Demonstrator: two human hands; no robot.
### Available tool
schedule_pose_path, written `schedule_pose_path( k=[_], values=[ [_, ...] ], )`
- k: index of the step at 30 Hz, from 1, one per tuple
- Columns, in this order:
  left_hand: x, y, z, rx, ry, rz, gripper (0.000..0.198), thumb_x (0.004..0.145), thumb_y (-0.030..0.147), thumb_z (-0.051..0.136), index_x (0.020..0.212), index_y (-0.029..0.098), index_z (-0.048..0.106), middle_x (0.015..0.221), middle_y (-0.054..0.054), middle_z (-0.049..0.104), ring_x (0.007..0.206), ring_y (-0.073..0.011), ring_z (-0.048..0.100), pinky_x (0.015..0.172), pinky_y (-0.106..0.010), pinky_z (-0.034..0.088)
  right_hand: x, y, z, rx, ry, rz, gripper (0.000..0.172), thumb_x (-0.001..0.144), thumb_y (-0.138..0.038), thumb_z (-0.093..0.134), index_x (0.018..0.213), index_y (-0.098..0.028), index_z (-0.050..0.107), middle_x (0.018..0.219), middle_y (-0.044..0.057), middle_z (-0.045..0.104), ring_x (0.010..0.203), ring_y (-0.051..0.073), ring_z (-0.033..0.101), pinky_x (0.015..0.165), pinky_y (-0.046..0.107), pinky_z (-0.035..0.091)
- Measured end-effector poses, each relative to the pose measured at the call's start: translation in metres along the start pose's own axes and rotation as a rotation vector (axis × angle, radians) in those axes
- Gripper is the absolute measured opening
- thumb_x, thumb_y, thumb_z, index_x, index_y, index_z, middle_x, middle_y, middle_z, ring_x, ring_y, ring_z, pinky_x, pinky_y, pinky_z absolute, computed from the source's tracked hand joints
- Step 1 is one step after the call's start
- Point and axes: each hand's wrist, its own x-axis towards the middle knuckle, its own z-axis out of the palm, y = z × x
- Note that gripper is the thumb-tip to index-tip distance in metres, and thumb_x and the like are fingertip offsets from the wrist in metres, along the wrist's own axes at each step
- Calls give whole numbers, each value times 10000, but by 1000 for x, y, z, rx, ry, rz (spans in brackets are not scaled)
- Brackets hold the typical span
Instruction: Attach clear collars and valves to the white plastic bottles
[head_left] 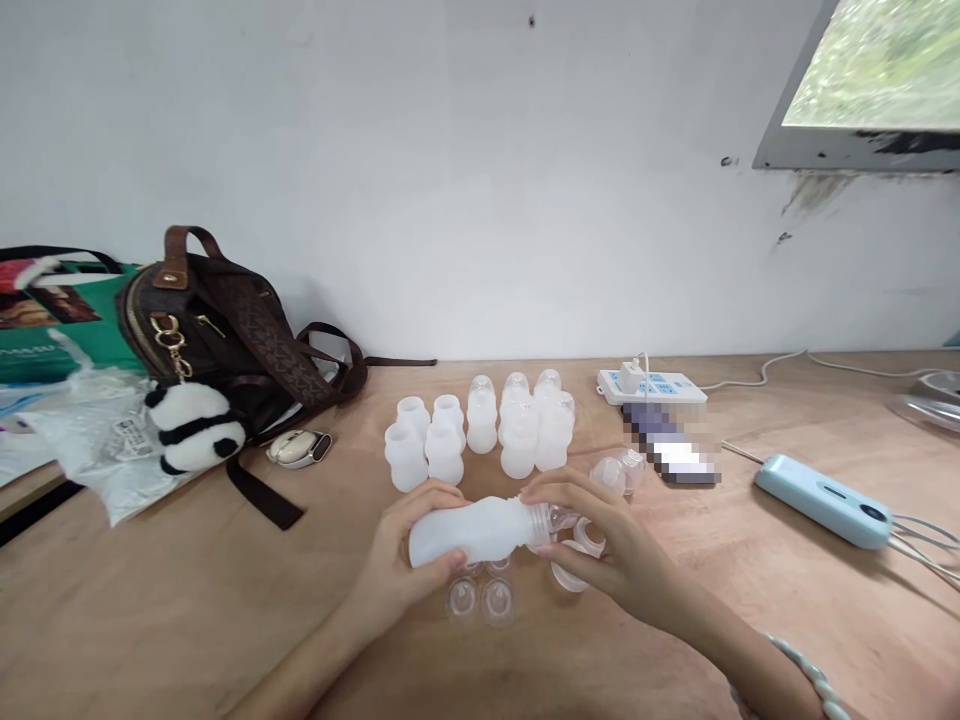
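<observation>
A frosted white baby bottle (480,530) lies sideways in the air above the table. My left hand (405,545) is closed round its base end, thumb along the near side. At the neck, my right hand (596,525) pinches the clear screw collar (538,524) between thumb and fingers; a clear nipple (561,517) points right from it. Below the bottle sit several clear nipples, one of them a nipple (497,600) near the front. Loose collar rings, such as a ring (571,568), lie partly hidden behind my right hand.
Open bottle bodies (407,458) and capped bottles (517,440) stand behind my hands. Clear domed caps (609,476), a phone (667,445), a power strip (652,386) and a blue device (821,500) are rightward. Leftward are a backpack (217,330), a panda charm (196,428) and a watch (300,448).
</observation>
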Motion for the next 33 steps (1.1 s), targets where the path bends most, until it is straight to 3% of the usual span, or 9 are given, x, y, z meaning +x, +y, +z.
schedule_pose_path(
  k=[4, 8, 12, 16, 19, 27, 30, 33],
  values=[
    [4, -4, -5, -207, 133, -247, 363, 805, 496, 670, 887, 152, 751, 885, -73, 713, 794, -233, 636, 682, -276, 482, -2, 5, -8, -67, 73, -51, 332, 920, -201, 583, 1235, -306, 579, 1151, 48, 634, 1001, 209, 612, 793, 328, 511],
    [6, -14, -5, -351, 326, -294, 452, 827, 543, 667, 1075, 175, 753, 1039, -77, 724, 965, -262, 624, 813, -283, 479, -5, 11, -8, -28, 60, 67, 286, 927, -282, 571, 1210, -309, 598, 947, 14, 656, 834, 193, 600, 732, 331, 478],
    [6, -16, -1, -329, 271, -261, 425, 845, 503, 692, 1145, 203, 728, 1143, -73, 689, 1083, -265, 589, 919, -288, 445, 0, 3, -1, 73, -15, 95, 384, 902, -268, 567, 1283, -298, 534, 880, 1, 635, 788, 177, 589, 672, 296, 460],
    [7, -14, 3, -289, 204, -215, 395, 821, 463, 734, 1091, 174, 724, 1103, -84, 656, 1083, -266, 571, 929, -301, 442, 20, -15, 3, 91, -137, 16, 553, 852, -247, 602, 1376, -266, 425, 848, -20, 598, 715, 146, 559, 657, 282, 451],
    [7, -15, 5, -301, 164, -188, 391, 832, 442, 726, 1113, 171, 704, 1096, -87, 640, 1079, -264, 567, 932, -317, 448, 36, -26, 5, 69, -189, -22, 588, 811, -257, 644, 1359, -244, 432, 809, -38, 577, 666, 131, 536, 637, 273, 441],
    [7, -20, 9, -275, 145, -163, 386, 821, 429, 735, 1102, 166, 710, 1137, -118, 650, 1139, -298, 569, 996, -392, 448, 54, -29, 16, 14, -109, 48, 284, 777, -295, 666, 1023, -182, 579, 697, -37, 584, 595, 122, 529, 549, 247, 408],
    [5, -22, 14, -305, 91, -214, 395, 810, 385, 747, 1140, 173, 696, 1205, -129, 656, 1171, -304, 582, 1009, -415, 462, 59, -33, 7, -30, -189, 144, 215, 762, -289, 677, 930, -179, 601, 648, -41, 575, 560, 114, 511, 508, 233, 379],
    [2, -24, 16, -296, 127, -266, 383, 817, 339, 730, 1164, 185, 676, 1253, -120, 657, 1197, -290, 590, 1033, -416, 457, 69, -35, -8, -113, -220, 233, 160, 776, -290, 656, 872, -169, 613, 615, -43, 555, 529, 105, 479, 476, 231, 332]
  ],
)
